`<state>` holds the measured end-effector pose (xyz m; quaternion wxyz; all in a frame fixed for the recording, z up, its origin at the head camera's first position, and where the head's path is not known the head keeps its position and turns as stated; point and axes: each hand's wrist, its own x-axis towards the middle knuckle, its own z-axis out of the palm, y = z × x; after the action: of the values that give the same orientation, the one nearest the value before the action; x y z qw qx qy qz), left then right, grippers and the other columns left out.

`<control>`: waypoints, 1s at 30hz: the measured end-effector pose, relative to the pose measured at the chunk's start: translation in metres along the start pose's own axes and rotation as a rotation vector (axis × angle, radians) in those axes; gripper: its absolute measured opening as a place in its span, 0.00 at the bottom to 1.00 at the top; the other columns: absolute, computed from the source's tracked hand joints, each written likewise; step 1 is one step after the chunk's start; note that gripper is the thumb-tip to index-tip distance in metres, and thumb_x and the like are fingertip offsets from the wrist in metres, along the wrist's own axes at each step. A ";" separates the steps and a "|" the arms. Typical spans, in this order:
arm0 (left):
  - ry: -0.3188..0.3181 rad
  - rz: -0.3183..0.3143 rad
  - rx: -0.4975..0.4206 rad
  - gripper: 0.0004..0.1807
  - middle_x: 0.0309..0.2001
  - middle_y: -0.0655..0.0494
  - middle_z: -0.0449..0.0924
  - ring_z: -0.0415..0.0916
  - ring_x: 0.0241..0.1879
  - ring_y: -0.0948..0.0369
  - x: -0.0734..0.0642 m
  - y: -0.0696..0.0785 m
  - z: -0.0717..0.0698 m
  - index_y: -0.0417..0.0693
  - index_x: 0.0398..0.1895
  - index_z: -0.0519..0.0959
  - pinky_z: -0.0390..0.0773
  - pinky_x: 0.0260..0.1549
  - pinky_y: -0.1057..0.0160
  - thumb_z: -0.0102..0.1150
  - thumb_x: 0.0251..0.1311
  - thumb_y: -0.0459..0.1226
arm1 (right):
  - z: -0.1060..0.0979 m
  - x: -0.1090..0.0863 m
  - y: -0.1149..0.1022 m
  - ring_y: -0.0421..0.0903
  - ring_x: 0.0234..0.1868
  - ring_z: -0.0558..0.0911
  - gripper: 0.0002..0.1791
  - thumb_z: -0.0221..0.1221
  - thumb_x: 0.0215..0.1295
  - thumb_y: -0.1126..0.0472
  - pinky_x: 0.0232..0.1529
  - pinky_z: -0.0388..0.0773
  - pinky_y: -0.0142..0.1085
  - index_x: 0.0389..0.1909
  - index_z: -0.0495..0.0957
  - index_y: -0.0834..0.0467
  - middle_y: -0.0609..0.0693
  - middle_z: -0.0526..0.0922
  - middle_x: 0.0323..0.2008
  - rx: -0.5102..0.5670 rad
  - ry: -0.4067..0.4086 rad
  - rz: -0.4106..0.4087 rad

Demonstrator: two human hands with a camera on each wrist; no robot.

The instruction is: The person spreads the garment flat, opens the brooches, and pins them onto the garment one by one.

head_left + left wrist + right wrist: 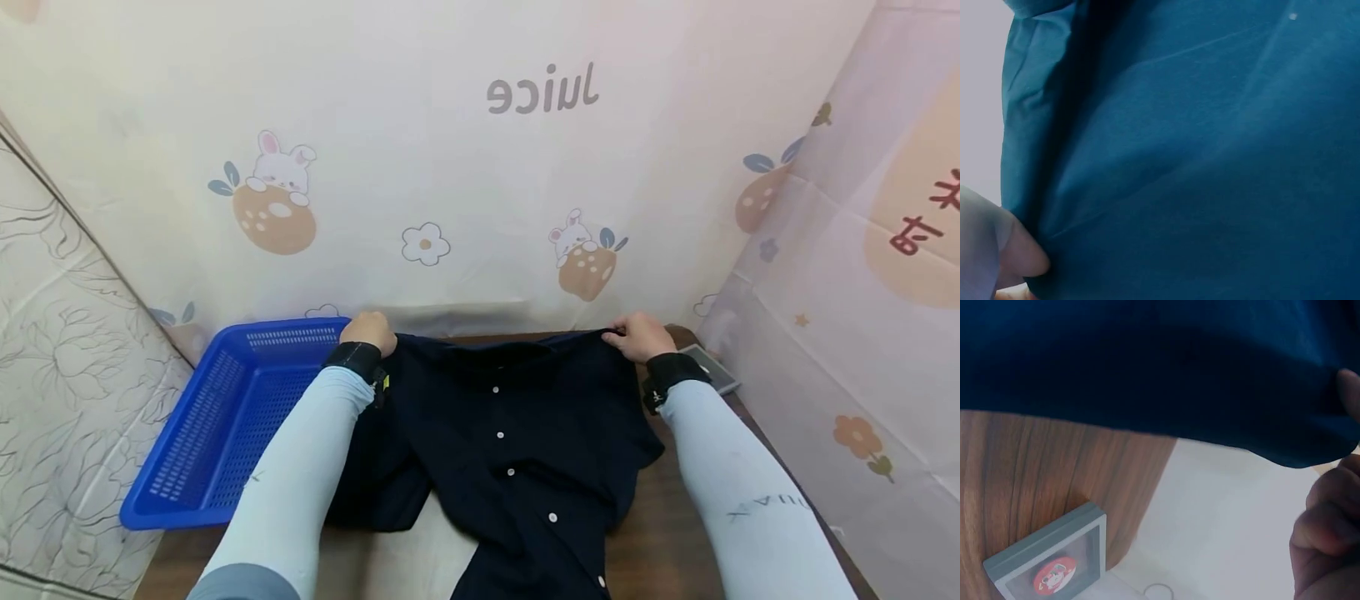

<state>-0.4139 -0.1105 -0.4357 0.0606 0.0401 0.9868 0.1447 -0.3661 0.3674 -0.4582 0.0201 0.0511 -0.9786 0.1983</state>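
A dark navy shirt (pixel 517 425) with white buttons down its front hangs stretched between two hands, its lower part reaching down over the table. My left hand (pixel 369 332) pinches one shoulder; in the left wrist view the thumb (pixel 1027 253) presses on the edge of the cloth. The opposite shoulder is held by my right hand (pixel 641 337), and the right wrist view shows its curled fingers (pixel 1329 515) at the fabric's corner. The collar lies between the hands at the top. One sleeve spreads below the left hand.
A blue plastic basket (pixel 176 492) with perforated sides stands at the left, partly behind the left arm. At the right rear lies a grey-framed box (pixel 1094 525) with a red round picture. Printed curtains (pixel 465 167) close off the back and sides of the wooden table (pixel 660 542).
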 end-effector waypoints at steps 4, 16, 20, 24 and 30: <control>0.048 -0.039 0.002 0.10 0.42 0.38 0.81 0.78 0.36 0.45 0.004 -0.004 0.005 0.38 0.33 0.82 0.77 0.31 0.48 0.51 0.61 0.32 | 0.005 0.004 -0.008 0.58 0.44 0.80 0.17 0.59 0.66 0.53 0.40 0.74 0.51 0.50 0.83 0.59 0.62 0.82 0.47 -0.009 0.029 0.075; 0.136 -0.100 -0.160 0.12 0.41 0.35 0.79 0.77 0.40 0.42 0.023 -0.004 0.019 0.31 0.37 0.80 0.77 0.37 0.47 0.52 0.57 0.32 | 0.023 0.019 -0.021 0.54 0.33 0.83 0.13 0.56 0.66 0.62 0.41 0.75 0.50 0.42 0.83 0.66 0.59 0.85 0.31 0.123 0.109 0.156; 0.073 -0.113 -0.185 0.12 0.34 0.40 0.79 0.75 0.30 0.48 0.024 -0.004 0.032 0.37 0.26 0.79 0.73 0.26 0.54 0.49 0.59 0.35 | 0.036 0.024 -0.018 0.51 0.30 0.84 0.13 0.53 0.67 0.64 0.41 0.76 0.46 0.42 0.82 0.68 0.56 0.85 0.28 0.220 0.098 0.183; 0.100 -0.120 -0.160 0.13 0.38 0.38 0.81 0.78 0.35 0.46 0.026 -0.003 0.047 0.35 0.33 0.82 0.77 0.31 0.51 0.49 0.62 0.34 | 0.051 0.030 -0.014 0.56 0.41 0.81 0.15 0.51 0.67 0.64 0.46 0.73 0.47 0.47 0.80 0.68 0.59 0.85 0.37 0.238 0.018 0.191; 0.122 -0.215 -0.096 0.14 0.44 0.37 0.81 0.79 0.41 0.44 0.032 -0.004 0.065 0.38 0.45 0.83 0.79 0.36 0.45 0.51 0.64 0.35 | 0.071 0.036 -0.016 0.66 0.64 0.65 0.32 0.49 0.66 0.64 0.63 0.62 0.53 0.68 0.55 0.75 0.72 0.67 0.62 0.319 -0.261 0.147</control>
<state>-0.4375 -0.0930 -0.5024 0.0177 -0.0776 0.9792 0.1865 -0.4016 0.3220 -0.5156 -0.1294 0.0073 -0.9302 0.3434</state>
